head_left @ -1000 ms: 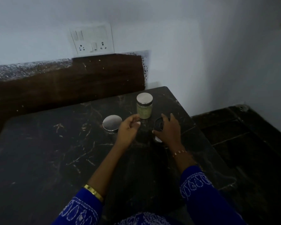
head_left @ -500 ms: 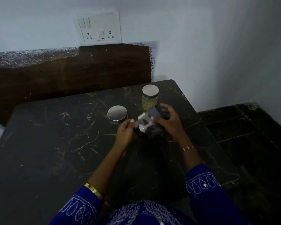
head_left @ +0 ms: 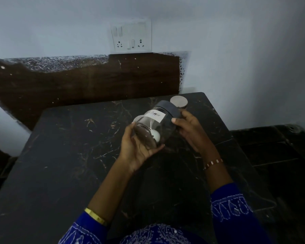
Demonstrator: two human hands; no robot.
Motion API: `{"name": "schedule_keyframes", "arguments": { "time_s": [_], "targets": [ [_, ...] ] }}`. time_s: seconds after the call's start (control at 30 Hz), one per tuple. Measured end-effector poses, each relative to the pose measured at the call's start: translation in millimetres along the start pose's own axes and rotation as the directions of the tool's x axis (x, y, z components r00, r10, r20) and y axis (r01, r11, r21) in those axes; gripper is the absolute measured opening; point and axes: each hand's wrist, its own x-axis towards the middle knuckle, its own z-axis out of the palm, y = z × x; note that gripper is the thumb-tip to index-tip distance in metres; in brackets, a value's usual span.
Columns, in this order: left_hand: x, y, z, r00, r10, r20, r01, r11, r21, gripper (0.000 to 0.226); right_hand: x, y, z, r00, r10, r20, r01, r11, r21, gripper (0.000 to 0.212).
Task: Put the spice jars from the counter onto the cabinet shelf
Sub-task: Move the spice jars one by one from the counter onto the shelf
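A clear glass jar (head_left: 157, 125) with a dark grey lid and a white label reading "Pepper" is held tilted on its side above the black marble counter (head_left: 77, 155). My left hand (head_left: 139, 148) cups its base from below. My right hand (head_left: 188, 131) grips the lid end. A second jar with a silver lid (head_left: 179, 101) stands on the counter just behind the held jar, near the far right corner. Another silver lid (head_left: 136, 118) shows partly behind the held jar's base. No cabinet shelf is in view.
A white switch and socket plate (head_left: 130, 38) is on the wall above a dark wooden backsplash (head_left: 95, 80). The counter ends at the right, where a dark tiled floor (head_left: 271, 155) lies lower.
Both hands have lifted the pepper jar off the counter and tipped it sideways with the label up. The view has shifted left, so the jars now sit further right.
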Motion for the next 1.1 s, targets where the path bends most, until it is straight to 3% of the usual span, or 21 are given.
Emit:
{"name": "schedule_keyframes", "arguments": {
  "time_s": [0.13, 0.3, 0.43, 0.57, 0.83, 1.1],
  "targets": [
    [-15, 2, -3, 0.988, 0.148, 0.050, -0.150, 0.988, 0.037, 0.042, -3, -1, 23, 0.995, 0.029, -0.096, -0.037, 0.995, -0.088, 0.018],
    [-27, 16, -7, 0.965, 0.245, 0.098, -0.255, 0.960, 0.113, 0.061, -6, -3, 57, 0.978, 0.063, -0.199, -0.070, 0.997, -0.027, 0.047],
    [-37, 31, -3, 0.930, 0.285, 0.232, -0.335, 0.917, 0.215, 0.048, -16, -16, 71, 0.972, 0.021, -0.234, -0.015, 0.999, 0.029, 0.031],
    [-42, 39, 1, 0.903, 0.300, 0.308, -0.408, 0.825, 0.390, 0.054, -27, -26, 77, 0.960, -0.092, -0.264, 0.095, 0.995, 0.001, 0.024],
    [-39, 31, 22, 0.869, 0.370, 0.329, -0.481, 0.788, 0.384, 0.054, -40, -32, 60, 0.943, -0.278, -0.183, 0.269, 0.961, -0.070, 0.044],
    [-10, 10, 86, 0.847, 0.423, 0.322, -0.526, 0.756, 0.390, 0.051, -30, -58, 2, 0.953, -0.291, -0.080, 0.278, 0.949, -0.146, 0.071]
  ]
}}
